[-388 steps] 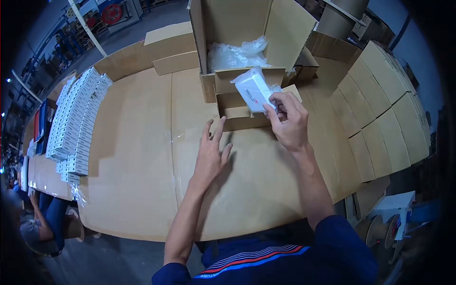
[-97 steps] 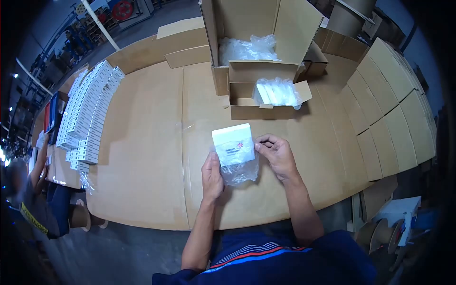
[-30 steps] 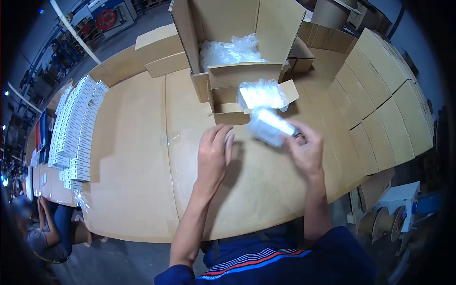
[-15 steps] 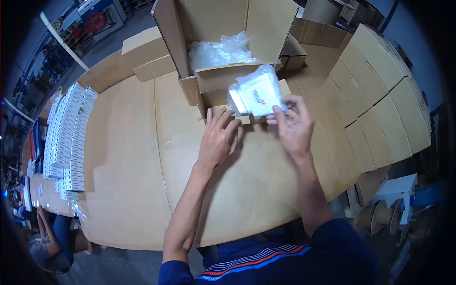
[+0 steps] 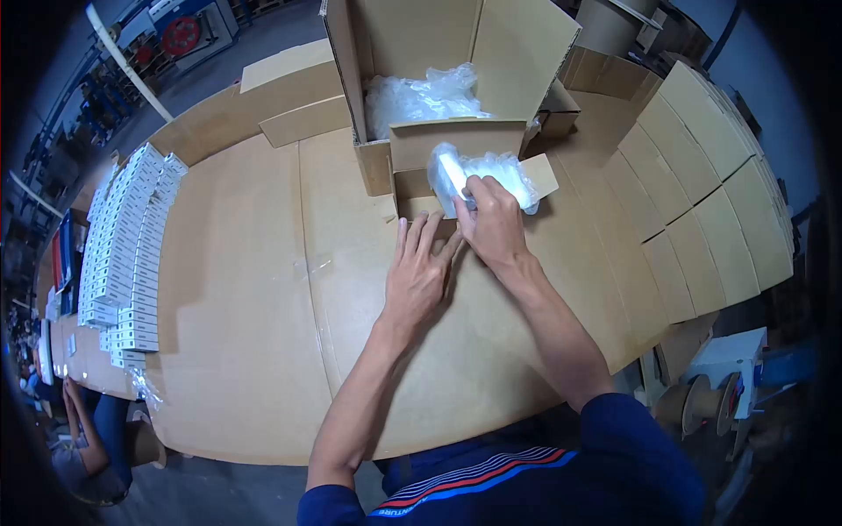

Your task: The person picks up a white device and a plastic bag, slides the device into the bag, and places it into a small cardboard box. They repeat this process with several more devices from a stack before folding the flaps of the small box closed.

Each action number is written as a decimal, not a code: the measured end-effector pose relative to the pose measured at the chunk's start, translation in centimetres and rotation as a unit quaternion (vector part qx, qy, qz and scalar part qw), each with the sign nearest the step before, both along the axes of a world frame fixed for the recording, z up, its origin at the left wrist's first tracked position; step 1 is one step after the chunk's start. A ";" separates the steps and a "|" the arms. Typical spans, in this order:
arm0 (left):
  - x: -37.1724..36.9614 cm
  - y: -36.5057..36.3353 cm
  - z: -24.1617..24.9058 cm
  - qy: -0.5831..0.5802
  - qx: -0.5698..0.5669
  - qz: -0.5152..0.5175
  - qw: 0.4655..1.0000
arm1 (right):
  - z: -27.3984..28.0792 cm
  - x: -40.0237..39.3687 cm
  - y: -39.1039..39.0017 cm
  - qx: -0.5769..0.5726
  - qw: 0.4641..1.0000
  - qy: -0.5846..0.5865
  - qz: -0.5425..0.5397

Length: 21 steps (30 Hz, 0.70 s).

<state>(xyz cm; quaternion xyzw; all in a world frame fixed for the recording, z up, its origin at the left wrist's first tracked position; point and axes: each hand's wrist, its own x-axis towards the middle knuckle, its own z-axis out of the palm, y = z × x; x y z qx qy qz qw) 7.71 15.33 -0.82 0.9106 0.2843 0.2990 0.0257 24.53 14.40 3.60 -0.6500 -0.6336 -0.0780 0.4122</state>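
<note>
A small cardboard box (image 5: 410,187) stands with its flaps up near the middle of the table. Over its right part is a white packet (image 5: 524,186) in clear plastic wrapping, tilted and partly in the box's opening. My right hand (image 5: 493,219) is closed on the packet from above, its fingers bent over the wrapping. My left hand (image 5: 417,267) lies at the box's near wall, fingers stretched out and apart, with the tips touching its edge. The packet's lower part is hidden by the box wall and my right hand.
Behind stands a tall open carton (image 5: 517,66) with clear plastic wrap (image 5: 425,96) inside. Stacked cardboard boxes (image 5: 702,202) line the right side. Rows of small white boxes (image 5: 123,245) stand at the left edge. A seated person (image 5: 88,438) is at the lower left.
My right hand has brought the packet down and left towards the box and turned over, its back now facing up. The packet's printed face no longer shows. My left hand stays at the near wall.
</note>
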 end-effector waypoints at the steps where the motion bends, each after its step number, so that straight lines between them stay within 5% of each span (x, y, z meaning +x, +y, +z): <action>1: 0.0 0.0 -0.1 -0.004 0.002 -0.002 1.000 | -0.2 0.0 0.1 -0.016 1.000 -0.008 -0.014; 16: -6.8 -0.8 1.3 -0.026 -0.048 0.008 0.998 | 1.2 -2.6 -0.9 -0.195 0.976 -0.046 -0.090; 21: -14.5 0.4 2.7 -0.033 -0.044 0.076 0.996 | 1.7 -2.6 -2.0 -0.101 0.985 -0.087 -0.109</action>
